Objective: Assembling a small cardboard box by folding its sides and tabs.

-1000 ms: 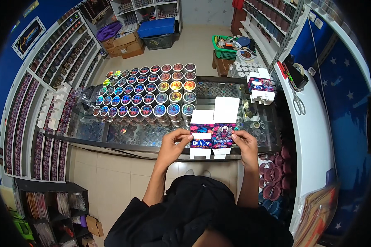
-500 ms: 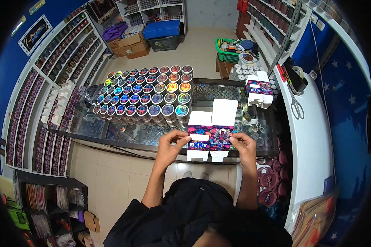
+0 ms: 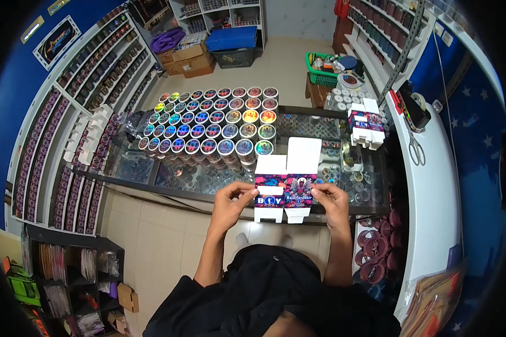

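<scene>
Because it is pinched by both hands (image 3: pixel 231 206), the carton (image 3: pixel 294 192) is spread. Tubs (image 3: pixel 216 117) are stacked toward eleven o'clock.

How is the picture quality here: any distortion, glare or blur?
Head view: fisheye bends the white counter and the corners go black; head view: rainbow glare on the container lids; head view: the printed carton shows no marked blur.

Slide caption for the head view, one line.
Left hand and right hand hold a printed carton, flaps open, near stacked cylinders on a glass counter.
</scene>
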Demonstrator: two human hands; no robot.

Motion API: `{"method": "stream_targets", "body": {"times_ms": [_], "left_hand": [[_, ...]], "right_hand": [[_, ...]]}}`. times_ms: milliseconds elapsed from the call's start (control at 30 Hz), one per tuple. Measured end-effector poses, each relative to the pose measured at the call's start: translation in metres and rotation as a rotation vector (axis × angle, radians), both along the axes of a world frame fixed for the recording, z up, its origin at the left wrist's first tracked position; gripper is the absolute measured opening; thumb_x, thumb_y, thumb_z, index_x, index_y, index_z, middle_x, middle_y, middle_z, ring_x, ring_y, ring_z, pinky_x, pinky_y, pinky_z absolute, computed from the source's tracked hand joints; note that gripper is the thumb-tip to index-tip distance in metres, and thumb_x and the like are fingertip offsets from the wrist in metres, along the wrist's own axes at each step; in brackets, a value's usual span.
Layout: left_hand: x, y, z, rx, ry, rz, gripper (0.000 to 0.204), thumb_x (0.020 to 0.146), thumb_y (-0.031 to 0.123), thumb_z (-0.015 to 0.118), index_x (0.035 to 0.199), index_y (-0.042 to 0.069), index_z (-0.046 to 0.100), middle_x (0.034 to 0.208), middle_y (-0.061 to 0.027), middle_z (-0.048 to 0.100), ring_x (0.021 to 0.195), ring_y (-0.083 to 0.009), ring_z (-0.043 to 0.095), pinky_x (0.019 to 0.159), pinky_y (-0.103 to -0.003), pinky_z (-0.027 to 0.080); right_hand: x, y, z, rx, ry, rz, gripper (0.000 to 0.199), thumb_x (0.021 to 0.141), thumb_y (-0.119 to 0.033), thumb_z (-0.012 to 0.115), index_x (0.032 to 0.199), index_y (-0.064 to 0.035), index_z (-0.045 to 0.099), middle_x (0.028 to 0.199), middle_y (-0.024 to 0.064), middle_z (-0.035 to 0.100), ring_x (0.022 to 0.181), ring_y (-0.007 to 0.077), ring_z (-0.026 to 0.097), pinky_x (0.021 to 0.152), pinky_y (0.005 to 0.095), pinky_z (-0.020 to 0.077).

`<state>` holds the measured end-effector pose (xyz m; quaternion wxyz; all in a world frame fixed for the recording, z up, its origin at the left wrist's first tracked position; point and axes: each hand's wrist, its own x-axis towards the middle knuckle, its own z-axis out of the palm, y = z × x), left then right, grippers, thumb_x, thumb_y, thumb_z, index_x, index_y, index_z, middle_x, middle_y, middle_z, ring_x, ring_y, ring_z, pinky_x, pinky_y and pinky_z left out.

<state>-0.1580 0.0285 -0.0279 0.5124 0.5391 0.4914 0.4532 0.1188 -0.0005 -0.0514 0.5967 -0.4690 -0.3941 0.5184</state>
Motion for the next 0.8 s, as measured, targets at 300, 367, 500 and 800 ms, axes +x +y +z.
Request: {"method": "stream_targets", "body": {"times_ms": [300, 367, 500, 800], "left_hand": [[-0.075, 0.016, 0.01, 0.001, 0.001, -0.004, 0.015, 0.089, 0.013, 0.077, 0.096, 0.001, 0.074, 0.082, 0.0018, 0.069, 0.074, -0.0035, 0.055, 0.067, -0.022, 0.044], [-0.1, 0.014, 0.004, 0.031, -0.006, -0.001, 0.015, 0.088, 0.013, 0.078, 0.096, 0.001, 0.075, 0.081, 0.0031, 0.067, 0.073, -0.0032, 0.054, 0.066, -0.022, 0.042], [-0.136, 0.014, -0.007, -0.031, -0.041, -0.039, 0.016, 0.088, 0.015, 0.078, 0.096, 0.001, 0.074, 0.082, 0.0028, 0.068, 0.075, -0.0031, 0.054, 0.067, -0.021, 0.04], [-0.177, 0.03, 0.002, -0.026, -0.021, -0.084, 0.018, 0.089, 0.015, 0.078, 0.098, 0.0, 0.075, 0.083, 0.0012, 0.069, 0.076, -0.0041, 0.056, 0.069, -0.023, 0.043]], "right_hand": [[-0.075, 0.013, 0.0, -0.036, -0.007, -0.009, 0.015, 0.089, -0.001, 0.074, 0.103, 0.0042, 0.072, 0.099, 0.0089, 0.074, 0.089, 0.0104, 0.066, 0.083, 0.0237, 0.0513], [-0.098, 0.013, 0.006, -0.043, -0.086, -0.004, 0.013, 0.089, -0.002, 0.073, 0.101, 0.0044, 0.072, 0.1, 0.0086, 0.074, 0.09, 0.0105, 0.065, 0.084, 0.025, 0.0509], [-0.131, 0.013, 0.001, -0.087, -0.096, -0.027, 0.015, 0.088, -0.004, 0.074, 0.101, 0.0044, 0.072, 0.1, 0.0093, 0.074, 0.088, 0.0101, 0.065, 0.082, 0.0252, 0.0513], [-0.177, 0.016, 0.003, -0.037, -0.024, -0.063, 0.015, 0.088, -0.004, 0.076, 0.101, 0.0037, 0.073, 0.097, 0.0078, 0.074, 0.085, 0.0091, 0.065, 0.08, 0.0239, 0.0516]]}}
